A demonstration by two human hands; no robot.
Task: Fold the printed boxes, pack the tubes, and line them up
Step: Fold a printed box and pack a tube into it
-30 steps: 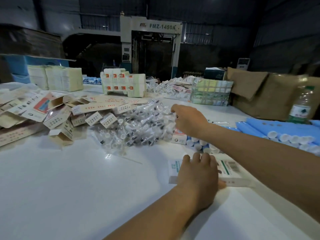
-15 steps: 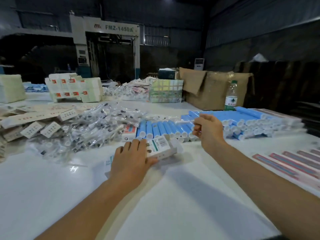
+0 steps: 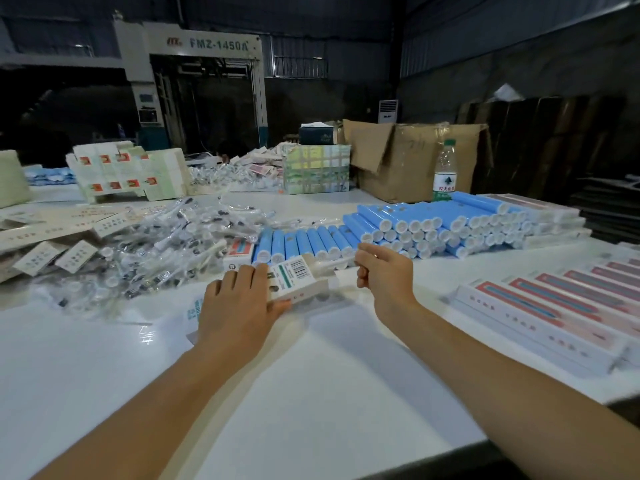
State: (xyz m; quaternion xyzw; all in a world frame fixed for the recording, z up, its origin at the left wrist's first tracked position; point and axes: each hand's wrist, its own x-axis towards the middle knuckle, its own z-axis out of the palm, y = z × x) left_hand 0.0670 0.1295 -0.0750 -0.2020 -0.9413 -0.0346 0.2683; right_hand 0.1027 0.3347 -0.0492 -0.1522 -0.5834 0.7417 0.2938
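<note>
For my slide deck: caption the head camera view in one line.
Left hand holds a printed box on the white table; right hand pinches something beside blue tubes.

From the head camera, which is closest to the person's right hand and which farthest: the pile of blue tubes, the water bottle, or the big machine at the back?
Measured from the right hand:
1. Pile of blue tubes, just beyond the hand on the white table.
2. Water bottle, standing behind the tubes, next to the cardboard carton.
3. Big machine, far back on the left, beyond the table.
</note>
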